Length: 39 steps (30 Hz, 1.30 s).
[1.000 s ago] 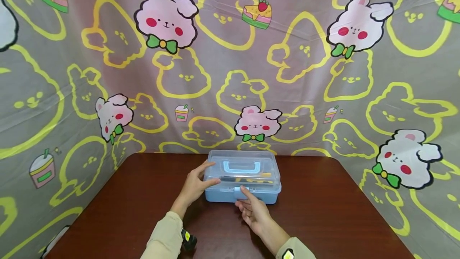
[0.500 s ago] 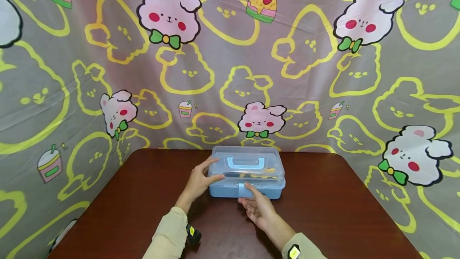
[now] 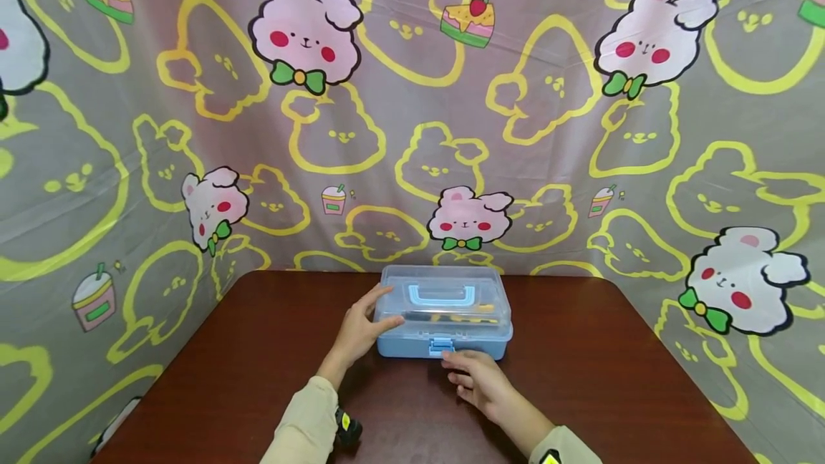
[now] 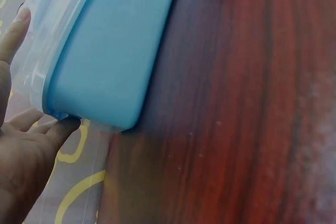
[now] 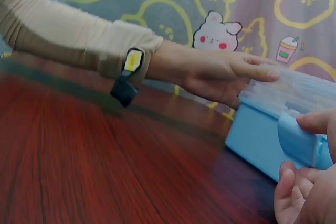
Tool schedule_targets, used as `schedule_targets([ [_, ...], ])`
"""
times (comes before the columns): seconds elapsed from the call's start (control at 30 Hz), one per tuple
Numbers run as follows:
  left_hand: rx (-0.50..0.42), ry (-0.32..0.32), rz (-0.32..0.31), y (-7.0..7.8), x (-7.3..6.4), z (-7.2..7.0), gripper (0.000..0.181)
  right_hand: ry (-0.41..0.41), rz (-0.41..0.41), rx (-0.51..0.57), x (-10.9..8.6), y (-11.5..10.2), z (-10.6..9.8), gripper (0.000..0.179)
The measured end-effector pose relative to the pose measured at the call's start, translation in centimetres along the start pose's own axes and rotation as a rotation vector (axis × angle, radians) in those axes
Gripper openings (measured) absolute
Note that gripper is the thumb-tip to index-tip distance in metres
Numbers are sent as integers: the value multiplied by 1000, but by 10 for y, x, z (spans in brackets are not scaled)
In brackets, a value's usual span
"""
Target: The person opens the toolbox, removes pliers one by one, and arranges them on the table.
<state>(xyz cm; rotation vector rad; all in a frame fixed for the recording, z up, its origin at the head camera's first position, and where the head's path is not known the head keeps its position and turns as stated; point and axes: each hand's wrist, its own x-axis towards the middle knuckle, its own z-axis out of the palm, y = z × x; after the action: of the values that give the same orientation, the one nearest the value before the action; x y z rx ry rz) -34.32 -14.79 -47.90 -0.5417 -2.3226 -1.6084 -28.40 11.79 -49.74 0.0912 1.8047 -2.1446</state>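
Note:
A storage box (image 3: 409, 347) with a light-blue base and clear lid stands at the table's back, lid down. Yellow things and a dark one show blurred through the lid (image 3: 393, 278), under a blue handle (image 3: 441, 297). My left hand (image 3: 358, 326) grips the box's left front corner, thumb across the lid's front and fingers round the end. At the front, my right hand (image 3: 485, 383) is at the latch (image 5: 296, 139), whose flap stands out from the base. In the right wrist view, the thumb (image 5: 318, 121) touches the flap's upper edge, with the fingers (image 5: 289, 192) below.
The dark red-brown wooden table (image 3: 258, 364) extends on both sides of the box and in front of it. Right behind the box hangs a grey cloth (image 3: 548, 163) with rabbit prints. A strapped black device (image 5: 125, 92) hangs from the left wrist.
The latch flap has swung down and outward from the lid. My right hand has moved slightly down and right with it. My left hand keeps its place on the box's corner.

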Motion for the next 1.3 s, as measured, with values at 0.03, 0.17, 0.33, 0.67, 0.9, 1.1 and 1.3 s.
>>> schedule_targets([
  [0.03, 9, 1, -7, 0, 0, 1, 69, 3, -13, -25, 0, 0, -2, 34],
  [0.17, 43, 6, -29, -3, 0, 3, 72, 11, -57, -118, -1, -2, -12, 37],
  [0.33, 80, -9, -38, -3, -4, 1, 81, 57, -81, -221, -4, -7, -25, 46],
  [0.67, 86, -51, -114, -8, -23, -10, 110, 360, -405, -706, -9, -10, -68, 27],
  [0.9, 144, -116, -152, -11, -25, -18, 110, 463, -620, -892, -3, -19, -102, 39],
  [1.1, 220, -164, -169, -14, -21, -12, 105, 291, -601, -875, 13, -24, -115, 78],
  [1.3, 254, -142, -130, -15, -20, -10, 94, 249, -649, -936, 19, -21, -108, 83],
])
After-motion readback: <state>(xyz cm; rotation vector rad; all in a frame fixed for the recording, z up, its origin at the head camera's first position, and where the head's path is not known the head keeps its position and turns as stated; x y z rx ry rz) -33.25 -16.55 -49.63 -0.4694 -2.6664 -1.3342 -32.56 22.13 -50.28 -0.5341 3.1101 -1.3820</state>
